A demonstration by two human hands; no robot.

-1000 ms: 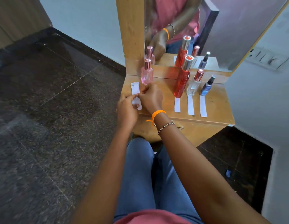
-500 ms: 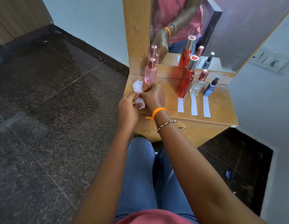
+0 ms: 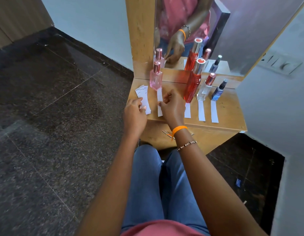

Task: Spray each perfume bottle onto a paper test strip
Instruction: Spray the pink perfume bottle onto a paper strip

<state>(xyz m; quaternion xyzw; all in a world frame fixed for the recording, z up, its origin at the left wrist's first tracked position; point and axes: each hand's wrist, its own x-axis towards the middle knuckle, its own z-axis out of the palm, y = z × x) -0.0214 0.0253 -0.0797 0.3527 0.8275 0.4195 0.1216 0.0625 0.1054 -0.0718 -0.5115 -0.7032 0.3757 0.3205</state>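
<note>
Four perfume bottles stand in a row on the small wooden table (image 3: 230, 114): a pink bottle (image 3: 156, 79), a tall red bottle (image 3: 192, 86), a clear bottle (image 3: 204, 91) with a rose cap, and a small blue bottle (image 3: 218, 92). A white paper strip lies in front of each of the three right-hand bottles: (image 3: 187, 111), (image 3: 201, 111), (image 3: 214, 111). My right hand (image 3: 173, 107) pinches a fourth strip (image 3: 159, 97) that lies in front of the pink bottle. My left hand (image 3: 134, 114) holds the edge of a fanned stack of spare strips (image 3: 142, 95) at the table's left end.
A mirror (image 3: 236, 28) in a wooden frame rises behind the bottles and reflects them and my hand. A wall with a switch plate (image 3: 282, 64) closes in on the right. Dark stone floor lies to the left. My knees are under the table's front edge.
My hands have parted. The right hand has drawn one strip away from the stack and set it lengthwise in front of the pink bottle, while the left stays at the stack.
</note>
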